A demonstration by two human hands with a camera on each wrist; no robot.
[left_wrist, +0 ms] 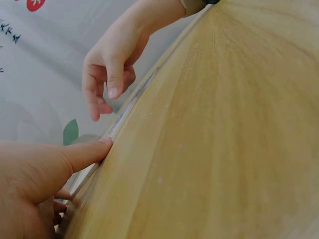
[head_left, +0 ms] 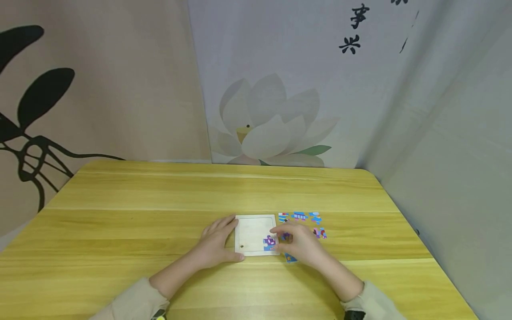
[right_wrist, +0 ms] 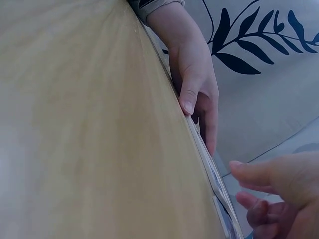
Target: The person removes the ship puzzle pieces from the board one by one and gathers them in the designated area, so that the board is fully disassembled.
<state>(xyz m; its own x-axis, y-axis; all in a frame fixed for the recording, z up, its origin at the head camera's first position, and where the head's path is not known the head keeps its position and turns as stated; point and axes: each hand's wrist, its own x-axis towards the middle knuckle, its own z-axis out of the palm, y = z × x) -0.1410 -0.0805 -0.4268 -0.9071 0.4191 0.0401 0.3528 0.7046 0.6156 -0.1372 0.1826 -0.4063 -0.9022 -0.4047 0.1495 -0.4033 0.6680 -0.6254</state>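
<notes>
A pale, shallow puzzle tray [head_left: 252,227] lies on the table, with a small hole near its lower left corner. Joined purple and blue jigsaw pieces [head_left: 269,243] fill its lower right corner. My left hand [head_left: 216,244] holds the tray's left side, thumb at the near edge and fingers at the far left corner. Over the right edge hovers my right hand [head_left: 302,244], thumb and fingers apart; the right wrist view shows nothing between the fingertips of that hand [right_wrist: 281,191]. It partly hides loose pieces beneath it.
Loose jigsaw pieces lie right of the tray: a striped one [head_left: 283,217], one with a row of windows [head_left: 299,216], a blue one [head_left: 315,217], a pink-red one [head_left: 320,233] and a dark blue one [head_left: 291,258]. Printed curtains [head_left: 276,58] hang behind the wooden table [head_left: 140,195].
</notes>
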